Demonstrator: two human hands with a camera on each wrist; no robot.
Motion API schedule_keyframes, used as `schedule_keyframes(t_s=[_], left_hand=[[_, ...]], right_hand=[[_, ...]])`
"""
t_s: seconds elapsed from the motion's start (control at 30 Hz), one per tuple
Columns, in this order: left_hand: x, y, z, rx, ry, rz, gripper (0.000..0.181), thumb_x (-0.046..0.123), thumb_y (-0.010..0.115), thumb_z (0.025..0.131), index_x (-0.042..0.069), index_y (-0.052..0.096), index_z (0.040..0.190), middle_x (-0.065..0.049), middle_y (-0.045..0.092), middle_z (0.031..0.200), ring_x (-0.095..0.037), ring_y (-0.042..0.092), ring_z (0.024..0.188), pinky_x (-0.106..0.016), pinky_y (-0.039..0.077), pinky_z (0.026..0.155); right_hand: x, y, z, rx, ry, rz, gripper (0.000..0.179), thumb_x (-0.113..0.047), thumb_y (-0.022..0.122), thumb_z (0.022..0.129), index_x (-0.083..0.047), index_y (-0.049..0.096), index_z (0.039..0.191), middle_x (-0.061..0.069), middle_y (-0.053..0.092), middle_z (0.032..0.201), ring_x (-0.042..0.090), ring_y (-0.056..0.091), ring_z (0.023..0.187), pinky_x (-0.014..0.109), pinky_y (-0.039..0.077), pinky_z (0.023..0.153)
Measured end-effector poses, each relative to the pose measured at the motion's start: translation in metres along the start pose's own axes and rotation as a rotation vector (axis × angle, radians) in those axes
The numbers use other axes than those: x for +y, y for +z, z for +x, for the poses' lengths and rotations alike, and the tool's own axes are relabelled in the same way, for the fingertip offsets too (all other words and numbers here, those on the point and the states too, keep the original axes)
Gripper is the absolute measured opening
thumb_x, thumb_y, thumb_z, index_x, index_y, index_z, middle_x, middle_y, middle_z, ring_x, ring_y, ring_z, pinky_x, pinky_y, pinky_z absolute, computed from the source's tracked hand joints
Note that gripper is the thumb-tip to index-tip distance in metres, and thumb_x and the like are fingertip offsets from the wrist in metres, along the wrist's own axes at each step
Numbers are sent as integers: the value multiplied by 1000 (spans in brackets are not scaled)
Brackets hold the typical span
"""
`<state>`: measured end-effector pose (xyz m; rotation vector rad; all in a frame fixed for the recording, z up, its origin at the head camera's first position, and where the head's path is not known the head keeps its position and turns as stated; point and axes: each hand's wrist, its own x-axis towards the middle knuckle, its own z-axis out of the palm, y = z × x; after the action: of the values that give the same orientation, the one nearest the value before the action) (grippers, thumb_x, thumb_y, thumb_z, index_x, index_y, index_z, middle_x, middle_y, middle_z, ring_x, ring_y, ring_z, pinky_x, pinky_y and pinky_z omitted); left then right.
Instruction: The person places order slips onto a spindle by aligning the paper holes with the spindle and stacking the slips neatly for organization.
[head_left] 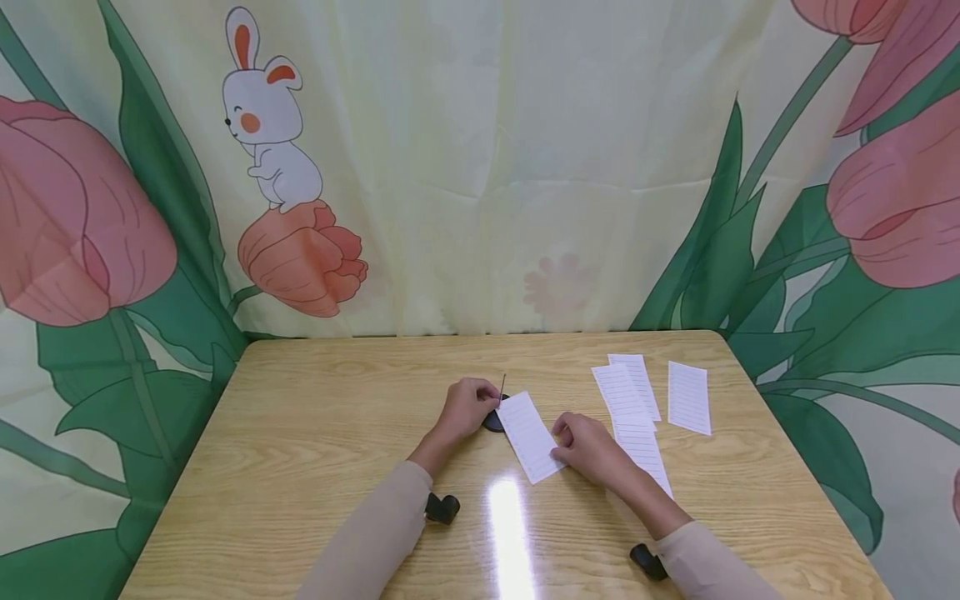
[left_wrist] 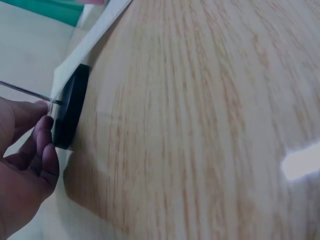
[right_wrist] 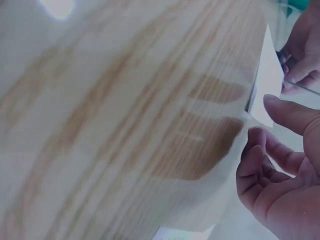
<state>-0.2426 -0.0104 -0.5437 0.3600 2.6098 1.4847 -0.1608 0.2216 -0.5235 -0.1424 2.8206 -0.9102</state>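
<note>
- Head view: your left grip [head_left: 467, 407] was closed in a pinch at the upper-left corner of a white, lined, rectangular paper sheet [head_left: 528, 437], beside a thin upright spike [head_left: 503, 385] on a round black base [head_left: 492, 422]. The sheet's long axis slanted from there down toward your right grip [head_left: 588, 448]; your left was nearer the spike. Other white lined sheets [head_left: 626, 396] lay rightward on the wooden worktop [head_left: 337, 417].
- Left wrist view: your fingertips met at the corner, right by the spike; you couldn't tell whether it pierced the paper.
- Right wrist view: your thumb overlapped the sheet, parted from loosely curled fingers; contact was unclear.
</note>
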Motion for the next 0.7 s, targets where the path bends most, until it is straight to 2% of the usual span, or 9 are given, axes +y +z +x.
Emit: schedule_keyframes(t_s=[0.17,0.37,0.6,0.7], left_hand=[[0,-3,-1,-2,13,17,4,6,76,93,4,78,96,-4,71,86,-12,60,77,-25,51,68],[-1,-7,-4,-15,29,73,11,8,78,91,8,77,102,-6,68,100,-16,59,88,-29,52,76],[-2,-10,-8,-63,-3,70,25,10,80,91,8,74,115,-8,66,115,-23,63,102,-37,56,87],[-4,-12,-9,-86,7,63,32,9,80,90,7,72,121,-10,64,121,-26,64,109,-41,56,92]], right_hand=[[7,-9,-3,16,11,15,22,-10,79,89,-6,68,108,-1,65,86,11,58,78,28,50,70],[22,-24,-6,60,-16,25,22,-13,78,91,-5,68,109,-1,67,87,10,60,77,26,49,69],[47,-43,-7,136,-34,4,24,-15,78,92,-3,67,110,-1,68,88,11,62,81,25,51,70],[57,-53,-8,169,-22,-6,27,-16,77,92,-2,67,112,0,69,90,13,64,82,27,51,71]])
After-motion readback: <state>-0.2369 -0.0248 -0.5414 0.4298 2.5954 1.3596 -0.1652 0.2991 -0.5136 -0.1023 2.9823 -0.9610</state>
